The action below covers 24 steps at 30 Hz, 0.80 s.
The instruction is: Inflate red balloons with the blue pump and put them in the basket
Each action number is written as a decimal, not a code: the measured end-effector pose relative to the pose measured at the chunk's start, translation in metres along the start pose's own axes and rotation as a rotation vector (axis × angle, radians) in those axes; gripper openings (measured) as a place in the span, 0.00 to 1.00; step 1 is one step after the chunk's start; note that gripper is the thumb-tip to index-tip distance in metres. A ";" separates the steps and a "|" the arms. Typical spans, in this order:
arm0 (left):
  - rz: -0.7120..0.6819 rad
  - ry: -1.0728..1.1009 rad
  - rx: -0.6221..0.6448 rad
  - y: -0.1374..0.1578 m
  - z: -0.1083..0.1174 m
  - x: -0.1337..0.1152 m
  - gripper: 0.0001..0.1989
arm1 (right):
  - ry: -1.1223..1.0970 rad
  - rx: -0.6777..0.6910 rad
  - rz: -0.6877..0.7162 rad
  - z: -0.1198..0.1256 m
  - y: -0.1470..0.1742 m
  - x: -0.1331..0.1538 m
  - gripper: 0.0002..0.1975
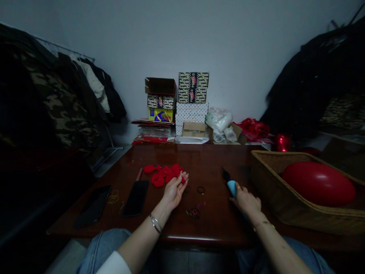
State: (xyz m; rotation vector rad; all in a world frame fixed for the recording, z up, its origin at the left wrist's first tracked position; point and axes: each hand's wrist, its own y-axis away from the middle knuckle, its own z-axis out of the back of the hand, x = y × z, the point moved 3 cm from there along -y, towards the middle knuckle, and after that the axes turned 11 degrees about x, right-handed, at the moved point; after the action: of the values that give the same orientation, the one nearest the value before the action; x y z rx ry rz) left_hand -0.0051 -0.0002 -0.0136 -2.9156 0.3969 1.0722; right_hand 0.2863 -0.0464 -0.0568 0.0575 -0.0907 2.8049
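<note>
My left hand [174, 191] is at the right edge of a pile of limp red balloons [158, 179], palm turned partly up. Its fingers are apart and slightly curled, and I see nothing held in them. On the right side of the table my right hand [247, 201] is wrapped over a light-blue balloon pump [232, 187]. The pump lies slanted, its black nozzle [226, 174] pointing away and to the left. The rear of the pump is hidden under the hand. Between my hands lie a dark hair tie [201, 190] and a small cluster of bands [194, 213].
To the right, a wicker basket [281, 213] holds a large inflated red balloon [318, 183]. Two dark phone-like devices, a phone [135, 198] and a tablet [93, 206], lie at left beside yellow rubber bands [113, 196]. Stacked boxes [191, 114] stand at the back.
</note>
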 end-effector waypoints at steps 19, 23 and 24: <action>-0.204 0.049 -0.155 -0.029 0.038 -0.046 0.07 | -0.218 -0.114 0.836 0.062 0.063 0.076 0.32; -0.191 0.003 -0.151 -0.028 0.036 -0.043 0.07 | -0.217 -0.121 0.837 0.059 0.062 0.077 0.32; -0.189 -0.009 -0.149 -0.027 0.035 -0.041 0.07 | -0.220 -0.117 0.838 0.059 0.062 0.077 0.32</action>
State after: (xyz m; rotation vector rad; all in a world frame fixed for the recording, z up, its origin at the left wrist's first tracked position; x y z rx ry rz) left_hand -0.0510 0.0393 -0.0158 -2.9984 0.0408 1.1316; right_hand 0.1949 -0.0840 0.0024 0.3805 -0.4171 3.6052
